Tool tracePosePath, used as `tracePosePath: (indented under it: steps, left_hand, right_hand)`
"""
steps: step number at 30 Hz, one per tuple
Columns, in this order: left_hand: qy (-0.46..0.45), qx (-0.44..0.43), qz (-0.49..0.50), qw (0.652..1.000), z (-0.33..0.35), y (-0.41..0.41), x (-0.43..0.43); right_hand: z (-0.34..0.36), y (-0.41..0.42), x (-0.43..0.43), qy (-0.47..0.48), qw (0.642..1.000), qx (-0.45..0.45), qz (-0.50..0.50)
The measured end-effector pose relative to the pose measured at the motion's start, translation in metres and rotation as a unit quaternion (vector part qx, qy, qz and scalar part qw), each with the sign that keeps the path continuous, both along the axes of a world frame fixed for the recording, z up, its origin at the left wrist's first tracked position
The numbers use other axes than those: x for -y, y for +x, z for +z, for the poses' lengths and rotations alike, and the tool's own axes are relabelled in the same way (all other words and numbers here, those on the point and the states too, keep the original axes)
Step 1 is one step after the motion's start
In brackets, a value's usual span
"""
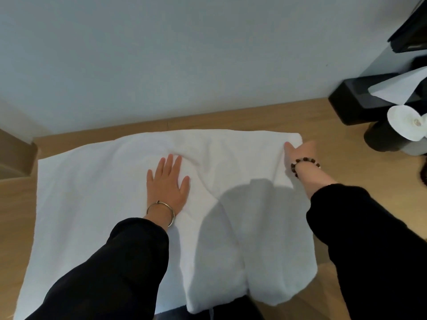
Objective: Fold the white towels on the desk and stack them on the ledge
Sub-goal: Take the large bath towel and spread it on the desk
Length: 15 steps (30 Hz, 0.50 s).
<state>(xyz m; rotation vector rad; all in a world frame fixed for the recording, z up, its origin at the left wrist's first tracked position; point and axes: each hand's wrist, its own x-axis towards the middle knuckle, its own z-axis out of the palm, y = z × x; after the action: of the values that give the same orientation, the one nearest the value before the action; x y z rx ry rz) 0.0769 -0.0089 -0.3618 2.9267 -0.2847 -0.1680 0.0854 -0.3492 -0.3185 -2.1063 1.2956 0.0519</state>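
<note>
The towel (104, 192) lies spread over the surface (342, 139) — folding looks barely begun, stacking undone — left hand (167, 184) pressing its middle with straight fingers (170, 163), right hand (300, 151) at the 2 o'clock corner (grasp hidden, cannot tell).

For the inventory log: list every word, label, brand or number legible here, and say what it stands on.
No text can be read in this view.
The towel is plain white, with no tag showing.
The black box and the paper roll show no print.
The dark object at the top right is too dark and cropped to tell.
</note>
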Motion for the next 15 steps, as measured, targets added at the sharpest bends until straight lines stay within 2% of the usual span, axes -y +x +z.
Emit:
tracePosePath:
  steps: [6, 9, 11, 15]
  left_hand:
    - [0.0, -0.006, 0.0, 1.0, 0.001, 0.001, -0.001]
    - [0.013, -0.01, 0.0, 1.0, 0.001, 0.001, -0.001]
    - [0.024, -0.008, -0.005, 1.0, -0.001, 0.003, -0.002]
    - [0.029, -0.002, -0.013, 0.999, -0.005, 0.002, -0.003]
  right_hand:
    - [-0.028, -0.02, -0.014, -0.092, 0.993, 0.052, 0.048]
    - [-0.023, 0.002, 0.003, -0.164, 0.978, 0.058, 0.113]
    - [-0.018, 0.022, 0.019, -0.196, 0.971, 0.064, 0.119]
    - [-0.02, 0.046, 0.028, -0.198, 0.972, 0.058, 0.116]
